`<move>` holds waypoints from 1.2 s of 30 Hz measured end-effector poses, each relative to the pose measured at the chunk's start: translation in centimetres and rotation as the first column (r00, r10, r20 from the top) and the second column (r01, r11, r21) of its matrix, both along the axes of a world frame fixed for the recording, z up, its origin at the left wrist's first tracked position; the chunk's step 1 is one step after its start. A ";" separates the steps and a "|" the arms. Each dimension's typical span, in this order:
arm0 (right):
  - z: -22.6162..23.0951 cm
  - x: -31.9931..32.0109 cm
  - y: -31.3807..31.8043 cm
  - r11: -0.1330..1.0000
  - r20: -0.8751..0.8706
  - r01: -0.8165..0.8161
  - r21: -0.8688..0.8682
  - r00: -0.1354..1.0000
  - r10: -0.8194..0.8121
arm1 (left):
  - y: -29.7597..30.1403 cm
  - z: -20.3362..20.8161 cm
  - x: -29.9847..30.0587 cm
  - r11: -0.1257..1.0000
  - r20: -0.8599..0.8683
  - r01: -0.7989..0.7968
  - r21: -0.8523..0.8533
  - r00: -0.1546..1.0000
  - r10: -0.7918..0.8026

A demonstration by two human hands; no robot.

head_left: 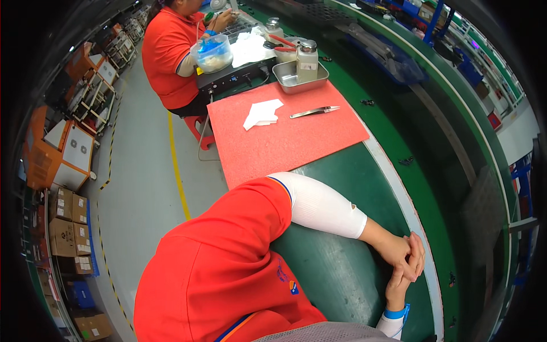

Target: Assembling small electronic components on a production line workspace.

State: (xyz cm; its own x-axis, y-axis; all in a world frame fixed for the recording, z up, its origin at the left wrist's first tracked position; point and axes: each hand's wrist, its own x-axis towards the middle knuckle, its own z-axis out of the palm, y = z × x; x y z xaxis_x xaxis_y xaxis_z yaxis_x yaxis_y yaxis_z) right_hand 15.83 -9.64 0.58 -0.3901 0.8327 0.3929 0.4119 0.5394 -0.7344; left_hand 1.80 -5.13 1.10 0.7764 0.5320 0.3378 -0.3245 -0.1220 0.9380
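Factory assy area: green bench [330, 279], stacked ctns [64, 236], yellow flr line [177, 165].

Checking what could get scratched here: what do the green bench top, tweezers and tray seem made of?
Green bench top: perhaps rubber matting or laminate; smooth with a dull sheen, which settles neither. Tweezers: probably metal, silvery and shiny with a dark stretch. Tray: likely metal, satin grey, with soft reflections on its walls.

A worker's left hand [394, 249] and right hand [396, 280] meet, fingers [419, 255] overlapping, white-sleeved left arm [327, 206] bent, right wrist [395, 303] blue-banded.
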 end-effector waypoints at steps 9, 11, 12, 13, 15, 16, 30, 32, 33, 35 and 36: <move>0.5 0.0 -0.1 1.000 0.030 0.019 -0.024 0.999 -0.019 | -0.2 0.6 -0.4 0.999 -0.037 0.000 -0.048 0.999 -0.001; 0.8 -0.3 -0.1 0.999 0.008 0.010 -0.033 1.000 -0.010 | -0.1 0.5 -0.4 0.999 -0.041 -0.025 0.034 0.999 0.026; 0.9 -0.5 -0.1 0.999 -0.014 0.001 -0.044 1.000 -0.002 | 0.0 0.4 -0.4 0.992 -0.042 -0.048 0.114 0.998 0.053; 1.0 -0.6 -0.2 0.998 -0.037 -0.008 -0.054 0.999 0.006 | -0.1 0.4 -0.4 0.979 -0.040 -0.070 0.194 0.996 0.079; 1.2 -0.7 -0.1 0.999 -0.034 -0.009 -0.052 0.999 0.008 | -0.1 0.5 -0.5 0.981 -0.037 -0.062 0.185 0.997 0.070; 1.2 -0.7 -0.2 0.999 -0.031 -0.014 -0.049 0.999 0.012 | -0.2 0.6 -0.6 0.983 -0.035 -0.056 0.177 0.997 0.063; -0.4 0.0 0.1 0.997 -0.114 -0.007 -0.081 0.994 -0.002 | -0.2 0.4 -0.3 1.000 -0.026 0.002 0.024 1.000 -0.002; -0.3 -0.1 0.0 0.996 -0.106 0.001 -0.084 0.994 -0.010 | -0.2 0.4 -0.4 1.000 -0.032 0.015 0.004 0.999 -0.015; -0.2 -0.2 0.0 0.996 -0.103 0.005 -0.086 0.995 -0.014 | -0.1 0.5 -0.5 1.000 -0.034 0.021 -0.006 0.999 -0.022; -0.2 -0.1 0.0 0.996 -0.100 0.005 -0.091 0.995 -0.014 | -0.1 0.6 -0.5 0.999 -0.039 0.035 -0.026 0.999 -0.036; -0.2 0.0 0.1 0.995 -0.097 0.004 -0.096 0.995 -0.013 | -0.1 0.6 -0.5 0.999 -0.041 0.042 -0.035 0.998 -0.043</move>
State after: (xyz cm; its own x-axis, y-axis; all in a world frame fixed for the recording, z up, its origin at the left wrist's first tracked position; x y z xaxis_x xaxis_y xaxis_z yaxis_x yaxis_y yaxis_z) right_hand 15.82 -9.54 0.39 -0.3467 0.8716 0.3466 0.3401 0.4613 -0.8195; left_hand 1.26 -5.21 1.73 0.8114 0.5091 0.2870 -0.2893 -0.0766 0.9542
